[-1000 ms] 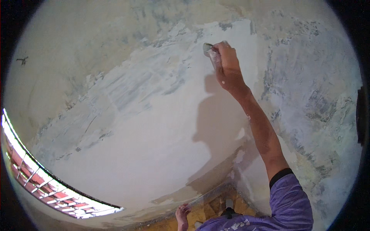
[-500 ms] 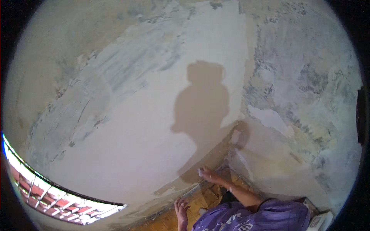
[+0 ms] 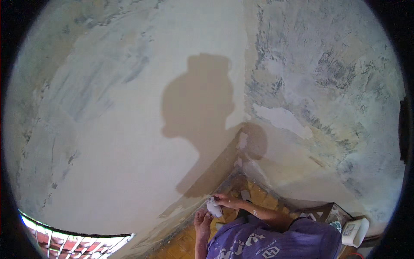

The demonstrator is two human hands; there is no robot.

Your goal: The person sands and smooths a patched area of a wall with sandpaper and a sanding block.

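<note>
Right hand: our right hand (image 3: 225, 200) has come down from high on the wall, where it pressed a scraper to the plaster a second ago. It now sits low near our chest, fingers closed on a small pale tool (image 3: 214, 207) caked with white filler.
Left hand: our left hand (image 3: 202, 219) is just beside the tool, at its near-left edge, palm turned up and fingers loosely curled. We cannot tell whether it grips anything or only steadies the blade.
Tool: it lies between both hands, above the wooden floor (image 3: 186, 241), close to the corner where the two walls meet.
Wall: the left wall (image 3: 129, 142) is smooth and freshly skimmed, with our shadow across it. The right wall (image 3: 336, 86) is patchy, grey and mottled, with one bare white patch (image 3: 282, 118).
Change: the stroke up high has ended and the hands have met low down. We judge this is a pause to clean or reload the blade, not a stroke on the wall.
Nearby: a white tub (image 3: 355, 231) stands at the far right on the floor, and a window grille (image 3: 64, 241) shows at the lower left.
</note>
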